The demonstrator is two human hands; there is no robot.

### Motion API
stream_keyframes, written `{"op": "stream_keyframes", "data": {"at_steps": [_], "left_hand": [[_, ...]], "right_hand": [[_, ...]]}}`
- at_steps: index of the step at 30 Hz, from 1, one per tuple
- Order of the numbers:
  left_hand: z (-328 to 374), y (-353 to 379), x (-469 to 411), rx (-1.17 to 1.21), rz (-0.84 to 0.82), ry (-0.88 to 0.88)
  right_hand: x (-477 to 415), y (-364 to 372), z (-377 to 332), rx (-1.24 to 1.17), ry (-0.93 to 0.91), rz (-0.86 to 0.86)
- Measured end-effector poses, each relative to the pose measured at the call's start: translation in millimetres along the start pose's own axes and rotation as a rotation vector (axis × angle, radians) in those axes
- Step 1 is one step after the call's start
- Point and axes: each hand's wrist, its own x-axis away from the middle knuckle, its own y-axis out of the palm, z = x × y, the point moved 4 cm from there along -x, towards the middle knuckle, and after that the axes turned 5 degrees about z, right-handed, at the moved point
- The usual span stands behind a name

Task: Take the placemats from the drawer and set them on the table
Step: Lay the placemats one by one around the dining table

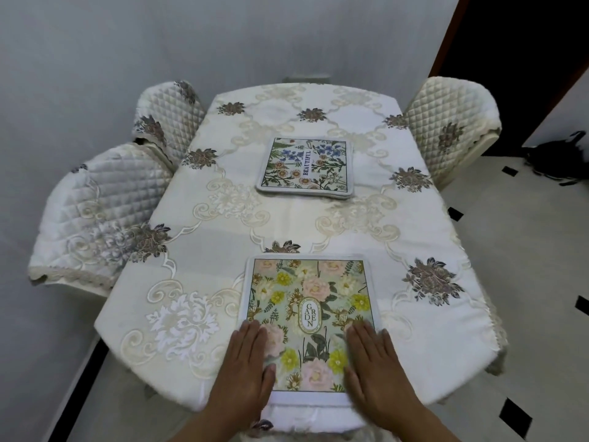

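Placemats [307, 323]: two; hands [245, 365]: two.

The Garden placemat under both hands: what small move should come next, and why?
Probably lift both hands away. The left hand and right hand lie flat on the Garden placemat, which already looks flat near the table's near edge.

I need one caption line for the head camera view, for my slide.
Both hands, left and right, lie flat on the GARDEN placemat; BEAUTIFUL placemat beyond.
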Motion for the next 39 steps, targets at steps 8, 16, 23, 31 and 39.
{"op": "stream_keyframes", "data": {"at_steps": [8, 16, 23, 31, 39], "left_hand": [[11, 21, -87, -0.01, -0.1, -0.005], [-18, 25, -176, -0.128, -0.155, -0.057], [-66, 12, -176, -0.068, -0.061, -0.162], [-84, -1, -148, -0.063, -0.053, -0.296], [-29, 4, -43, -0.072, -0.114, -0.26]], "right_hand": [[-92, 11, -66, -0.07, -0.129, -0.031], [-185, 4, -36, -0.012, -0.091, -0.074], [-178, 0, 34, -0.006, 0.069, -0.005], [-134, -9, 69, -0.069, 0.296, 0.004], [-50, -1, 25, -0.105, 0.306, -0.026]]}}
